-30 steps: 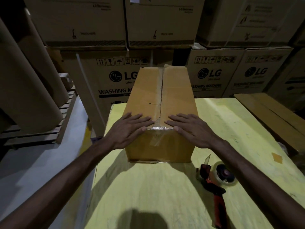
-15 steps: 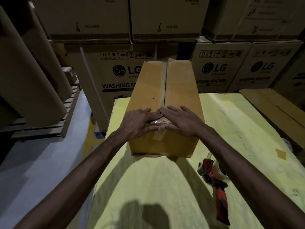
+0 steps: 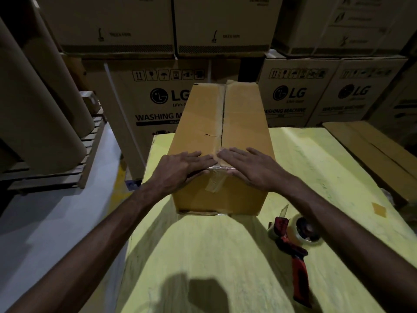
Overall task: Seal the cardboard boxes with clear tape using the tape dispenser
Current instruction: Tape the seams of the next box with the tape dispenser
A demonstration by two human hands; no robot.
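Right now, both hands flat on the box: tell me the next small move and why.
Probably lift the right hand and reach for the tape dispenser on the table by that forearm, the left hand holding the flaps down. The seam of the cardboard box gapes dark beyond the short tape strip at its near edge.

**Tan box on a yellow-green table**

The cardboard box (image 3: 203, 123) is plain golden tan, with a dark line along its top seam and a glossy, colourless strip of tape (image 3: 215, 184) over its near edge. The table (image 3: 225, 256) is pale yellow-green with faint streaks. The tape dispenser (image 3: 293, 247) is red and black, its roll clear. The stacked cartons (image 3: 144, 114) are dull brown, printed with black logos, lettering and handling symbols. The floor (image 3: 56, 222) is bluish grey.
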